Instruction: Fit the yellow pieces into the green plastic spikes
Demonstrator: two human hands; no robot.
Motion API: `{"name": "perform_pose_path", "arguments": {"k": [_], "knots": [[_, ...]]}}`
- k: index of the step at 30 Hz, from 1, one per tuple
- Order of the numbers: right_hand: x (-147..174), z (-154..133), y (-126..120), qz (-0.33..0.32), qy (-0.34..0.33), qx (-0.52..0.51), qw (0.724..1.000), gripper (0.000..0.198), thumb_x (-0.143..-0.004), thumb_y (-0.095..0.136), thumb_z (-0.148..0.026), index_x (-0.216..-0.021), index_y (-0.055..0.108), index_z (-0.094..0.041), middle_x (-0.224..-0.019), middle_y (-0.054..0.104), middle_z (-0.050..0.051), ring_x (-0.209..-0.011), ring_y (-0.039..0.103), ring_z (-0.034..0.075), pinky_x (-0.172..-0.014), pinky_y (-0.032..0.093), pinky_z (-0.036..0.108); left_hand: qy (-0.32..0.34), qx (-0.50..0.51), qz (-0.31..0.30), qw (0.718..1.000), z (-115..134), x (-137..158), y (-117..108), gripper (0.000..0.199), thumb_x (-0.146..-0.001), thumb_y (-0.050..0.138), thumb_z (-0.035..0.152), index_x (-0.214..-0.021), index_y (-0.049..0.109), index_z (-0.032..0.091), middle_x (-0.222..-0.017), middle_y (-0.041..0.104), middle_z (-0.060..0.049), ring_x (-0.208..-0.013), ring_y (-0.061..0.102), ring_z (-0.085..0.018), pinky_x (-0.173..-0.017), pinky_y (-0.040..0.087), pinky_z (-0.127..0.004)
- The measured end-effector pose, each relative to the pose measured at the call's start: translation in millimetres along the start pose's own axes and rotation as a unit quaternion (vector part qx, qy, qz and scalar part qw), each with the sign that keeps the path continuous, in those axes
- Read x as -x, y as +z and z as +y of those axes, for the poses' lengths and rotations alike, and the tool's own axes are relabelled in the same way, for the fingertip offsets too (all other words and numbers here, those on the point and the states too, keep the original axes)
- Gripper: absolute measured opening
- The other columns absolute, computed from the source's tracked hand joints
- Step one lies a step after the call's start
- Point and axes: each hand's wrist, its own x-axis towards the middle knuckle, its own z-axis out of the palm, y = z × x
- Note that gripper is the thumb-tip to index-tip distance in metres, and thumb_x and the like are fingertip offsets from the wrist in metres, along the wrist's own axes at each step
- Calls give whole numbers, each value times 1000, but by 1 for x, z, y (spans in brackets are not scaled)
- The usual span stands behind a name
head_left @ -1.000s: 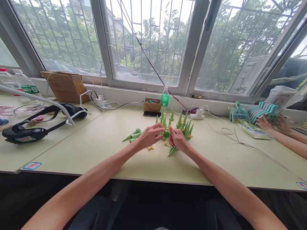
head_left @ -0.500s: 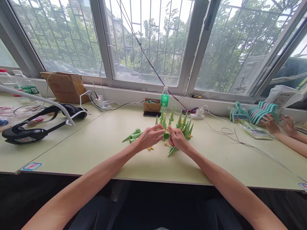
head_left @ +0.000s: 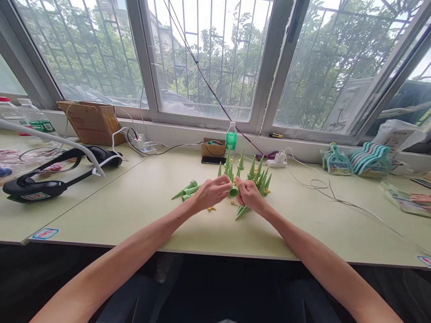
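Observation:
Between my two hands is a green plastic spike (head_left: 233,192), its round open end facing me. My left hand (head_left: 212,193) has its fingers curled at the left side of that open end. My right hand (head_left: 249,194) is closed at its right side, thumb uppermost. Behind them, several green cone-shaped spikes (head_left: 252,168) stand point up, some with small yellow pieces at their sides. Left of my left hand lie loose green spikes (head_left: 184,190). Small yellow plastic parts (head_left: 211,208) rest on the table just below my hands.
A black headset (head_left: 47,186) lies at left near a cardboard box (head_left: 92,123). A bottle (head_left: 231,137), small box (head_left: 214,148) and phone (head_left: 211,160) stand behind the spikes. White cables (head_left: 332,193) cross the right side. A co-worker's fingers (head_left: 420,198) touch a packet (head_left: 400,199).
At the right, the co-worker's hands have moved away from the turquoise items, and the packet is farther right. My hands have barely moved; the spike's open end has tilted slightly.

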Motion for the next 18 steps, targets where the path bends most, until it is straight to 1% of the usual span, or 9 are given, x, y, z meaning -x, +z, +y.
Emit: {"name": "perform_pose_path", "arguments": {"k": [3,6,10,14,18], "knots": [[0,1,1,4,4,-9,1000,62,-94,41,-57,-43,35,-22,-31,38,-4,-26,37,9,-31,31,22,-3,6,13,1000,1,-1,0,12,-86,47,11,-82,56,17,-88,60,-4,-50,40,-5,-46,32,-19],[-1,3,2,11,-1,-16,1000,62,-93,41,-59,-44,35,-22,-31,37,-4,-26,36,8,-32,32,22,-23,35,25,999,2,-2,1,13,-82,48,9,-85,56,17,-88,60,-4,-48,38,-4,-47,33,-19],[-2,6,3,23,1,-31,999,61,-92,42,-61,-46,34,-22,-31,36,-5,-26,37,8,-31,31,22,-62,85,20,994,4,-4,0,18,-77,49,7,-89,55,18,-88,58,-2,-48,38,-4,-48,34,-18],[-2,6,3,23,4,-37,999,60,-91,42,-63,-48,34,-22,-33,36,-5,-27,36,9,-30,31,23,-110,110,11,988,5,-6,-1,18,-72,52,7,-85,53,18,-85,55,1,-48,38,-3,-48,34,-17],[-1,7,5,28,-10,-18,999,60,-91,40,-64,-49,35,-22,-36,37,-5,-29,37,8,-32,31,22,-167,128,1,978,5,-7,1,18,-69,54,7,-82,50,19,-77,53,4,-49,39,-4,-50,34,-17]]}}
